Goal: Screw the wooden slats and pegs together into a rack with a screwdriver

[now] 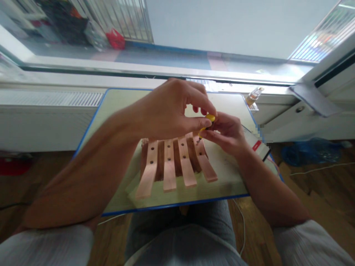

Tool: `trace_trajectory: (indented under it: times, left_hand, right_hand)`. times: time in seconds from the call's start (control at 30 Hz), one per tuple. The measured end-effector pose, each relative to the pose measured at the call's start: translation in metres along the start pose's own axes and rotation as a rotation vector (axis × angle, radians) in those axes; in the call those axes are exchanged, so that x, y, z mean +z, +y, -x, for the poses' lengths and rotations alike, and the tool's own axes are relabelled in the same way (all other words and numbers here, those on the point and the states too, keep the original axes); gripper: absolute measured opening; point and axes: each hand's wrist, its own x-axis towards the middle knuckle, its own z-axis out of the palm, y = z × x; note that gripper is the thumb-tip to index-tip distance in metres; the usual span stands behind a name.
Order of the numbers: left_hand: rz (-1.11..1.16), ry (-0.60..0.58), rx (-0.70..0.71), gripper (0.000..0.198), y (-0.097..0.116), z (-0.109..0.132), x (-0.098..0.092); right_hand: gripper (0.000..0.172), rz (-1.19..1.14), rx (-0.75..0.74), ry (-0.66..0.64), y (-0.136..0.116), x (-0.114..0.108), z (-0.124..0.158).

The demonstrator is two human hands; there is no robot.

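A wooden piece (pixel 172 164) made of several pale slats fixed across darker wood lies on a small green table with a blue edge (pixel 177 206). Each slat has two small holes. My left hand (pixel 169 111) hovers over its far end, thumb and fingers pinched on the yellow cap of a small screwdriver (pixel 206 123). My right hand (pixel 226 133) holds the tool's lower shaft, its tip pointing down at the top of the rightmost slat (pixel 204 160).
A white box with a red label (pixel 256 144) lies under my right wrist at the table's right edge. A small clear bottle (pixel 253 96) stands on the window sill behind. A blue bag (pixel 307 151) lies on the wooden floor at right.
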Motion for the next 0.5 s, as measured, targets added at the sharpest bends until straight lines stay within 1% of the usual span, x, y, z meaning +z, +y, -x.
trace_trajectory:
  times: [0.1, 0.2, 0.33, 0.5]
  left_hand:
    - [-0.002, -0.018, -0.026, 0.02, 0.0, -0.001, 0.001]
    - [0.001, -0.007, -0.042, 0.021, -0.001, -0.002, 0.004]
    - [0.015, 0.052, -0.07, 0.014, 0.0, -0.004, 0.008]
    - [0.006, 0.095, -0.066, 0.008, 0.004, -0.005, 0.01]
  right_hand:
    - [0.038, -0.003, -0.026, 0.015, 0.001, 0.003, -0.001]
    - [0.037, -0.002, -0.036, 0.035, -0.003, 0.007, -0.001]
    - [0.041, 0.039, -0.052, 0.063, -0.007, 0.01, -0.001]
    - [0.046, 0.048, -0.038, 0.079, -0.002, 0.009, -0.002]
